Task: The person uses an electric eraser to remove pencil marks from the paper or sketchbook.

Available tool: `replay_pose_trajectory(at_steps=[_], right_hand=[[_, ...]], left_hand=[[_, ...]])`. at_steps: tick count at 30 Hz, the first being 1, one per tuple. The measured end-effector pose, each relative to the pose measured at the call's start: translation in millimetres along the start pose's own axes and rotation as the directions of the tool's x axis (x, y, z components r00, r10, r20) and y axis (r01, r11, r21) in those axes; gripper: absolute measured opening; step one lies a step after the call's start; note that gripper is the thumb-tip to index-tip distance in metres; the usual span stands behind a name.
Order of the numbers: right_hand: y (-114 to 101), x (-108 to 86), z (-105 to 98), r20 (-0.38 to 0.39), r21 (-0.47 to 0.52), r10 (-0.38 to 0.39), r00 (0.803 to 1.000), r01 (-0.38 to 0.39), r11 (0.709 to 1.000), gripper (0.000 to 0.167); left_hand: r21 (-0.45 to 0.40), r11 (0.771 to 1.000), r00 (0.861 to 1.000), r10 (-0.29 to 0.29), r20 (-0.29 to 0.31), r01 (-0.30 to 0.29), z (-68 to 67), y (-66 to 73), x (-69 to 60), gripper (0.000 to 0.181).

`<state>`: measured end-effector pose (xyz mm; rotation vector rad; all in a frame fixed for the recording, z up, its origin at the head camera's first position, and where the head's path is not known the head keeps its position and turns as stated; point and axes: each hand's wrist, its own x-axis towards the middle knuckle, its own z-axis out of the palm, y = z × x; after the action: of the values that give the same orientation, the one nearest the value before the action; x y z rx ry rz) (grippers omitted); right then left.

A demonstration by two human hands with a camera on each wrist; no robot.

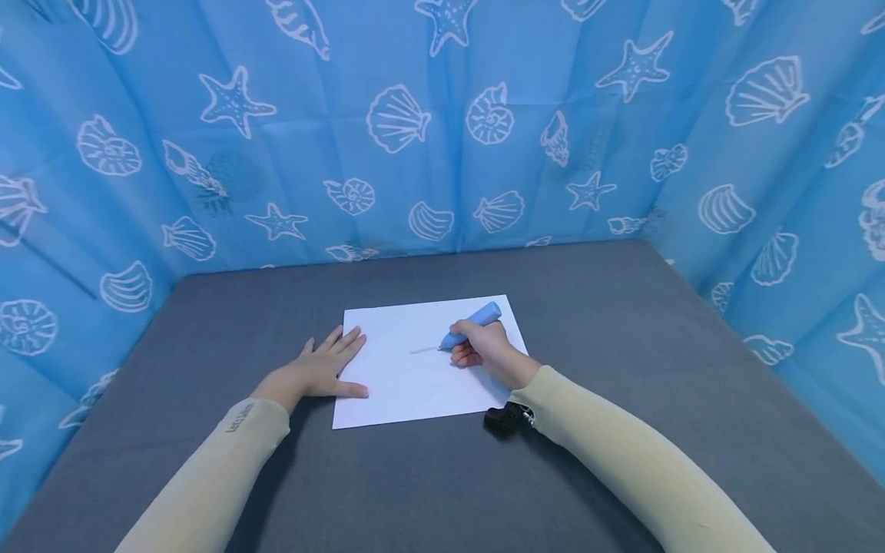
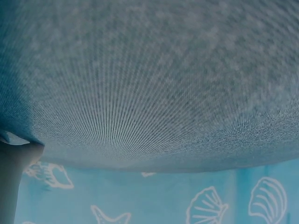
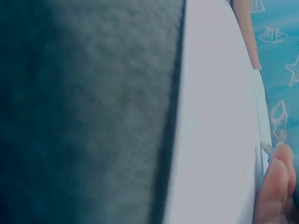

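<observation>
A white sheet of paper (image 1: 394, 392) lies on the grey cloth. My left hand (image 1: 325, 369) rests on the sheet's left edge with fingers spread and straight; only a part of it shows at the lower left of the left wrist view. Over the right half of the paper, my right hand (image 1: 487, 349) grips a blue marker (image 1: 486, 313), tilted with its thick end up to the right. Its tip meets the paper at the right end of a short, faint line (image 1: 423, 351). In the right wrist view, curled fingertips (image 3: 273, 182) sit close to the marker's pale tip (image 3: 266, 147).
A grey cloth-covered table (image 1: 429, 491) extends all round the paper. Behind it and at both sides hangs a blue curtain (image 1: 297, 153) with white shells and starfish. A black device (image 1: 503, 421) is at the right wrist, near the paper's lower right corner.
</observation>
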<state>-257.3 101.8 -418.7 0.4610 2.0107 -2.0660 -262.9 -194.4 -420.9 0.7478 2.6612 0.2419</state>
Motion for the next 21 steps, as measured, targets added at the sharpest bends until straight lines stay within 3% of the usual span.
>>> replay_pose_trajectory(at_steps=[21], right_hand=[[-0.5, -1.1, 3.1, 0.011, -0.018, -0.015, 1.000, 0.015, 1.000, 0.022]], left_hand=[[0.004, 1.000, 1.000, 0.000, -0.001, 0.000, -1.0, 0.0, -2.4, 0.108]])
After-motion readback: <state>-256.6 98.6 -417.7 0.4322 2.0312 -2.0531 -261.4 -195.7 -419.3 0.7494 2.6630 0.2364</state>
